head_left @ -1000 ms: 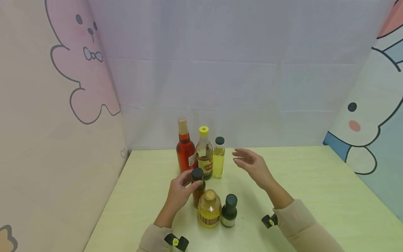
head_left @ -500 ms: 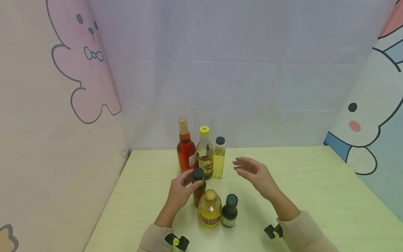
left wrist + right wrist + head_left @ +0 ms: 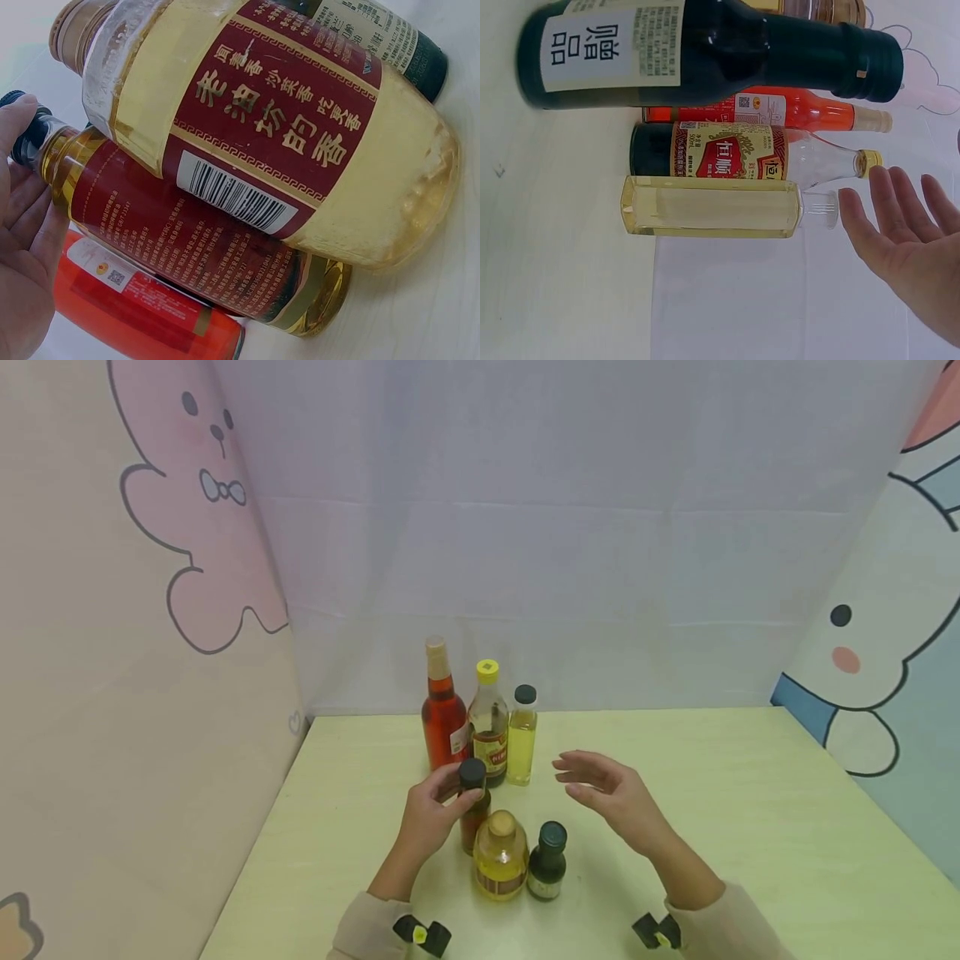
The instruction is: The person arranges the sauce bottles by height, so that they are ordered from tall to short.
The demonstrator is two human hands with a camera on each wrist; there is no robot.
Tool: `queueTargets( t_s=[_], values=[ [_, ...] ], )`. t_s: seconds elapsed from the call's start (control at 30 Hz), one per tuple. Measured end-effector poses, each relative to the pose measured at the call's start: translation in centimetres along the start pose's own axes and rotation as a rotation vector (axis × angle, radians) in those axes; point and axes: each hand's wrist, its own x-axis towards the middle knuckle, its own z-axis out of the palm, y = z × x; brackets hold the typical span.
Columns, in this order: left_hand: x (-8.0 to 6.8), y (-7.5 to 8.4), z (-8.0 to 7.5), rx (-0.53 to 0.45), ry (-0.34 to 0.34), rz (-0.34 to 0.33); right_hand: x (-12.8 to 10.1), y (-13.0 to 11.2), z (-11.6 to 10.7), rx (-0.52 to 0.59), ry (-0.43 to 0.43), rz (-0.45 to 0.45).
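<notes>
My left hand (image 3: 426, 814) holds a black-capped oil bottle (image 3: 475, 831) by its neck, thumb on the near side. In the left wrist view this bottle (image 3: 180, 217) shows golden oil and a dark red label. Just in front of it stands a rounded bottle of yellow oil (image 3: 501, 860), and beside that a small dark green bottle (image 3: 547, 864). My right hand (image 3: 615, 797) hovers over the table to the right of the bottles, holding nothing, fingers extended and slightly bent. In the right wrist view its fingers overlap the neck of a clear square bottle of pale yellow liquid (image 3: 712, 208).
Behind the held bottle stand a tall red bottle (image 3: 444, 718) and a yellow-capped bottle (image 3: 489, 735), with the square bottle at their right. A white cloth (image 3: 570, 568) hangs behind the pale table (image 3: 720, 810). Printed panels (image 3: 217, 527) flank it.
My right hand has come down and back toward me, a little to the right. The left hand keeps its hold on the oil bottle, and the bottles have not moved.
</notes>
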Motion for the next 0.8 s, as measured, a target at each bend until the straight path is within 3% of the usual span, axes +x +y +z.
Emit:
queueTargets(
  t_s=[0.6, 0.8],
  values=[
    [0.0, 0.3, 0.0, 0.012, -0.001, 0.005, -1.8, 0.3, 0.6, 0.058, -0.053, -0.012],
    [0.0, 0.2, 0.0, 0.012, 0.001, 0.023, -2.2, 0.5, 0.8, 0.063, -0.068, 0.023]
  ],
)
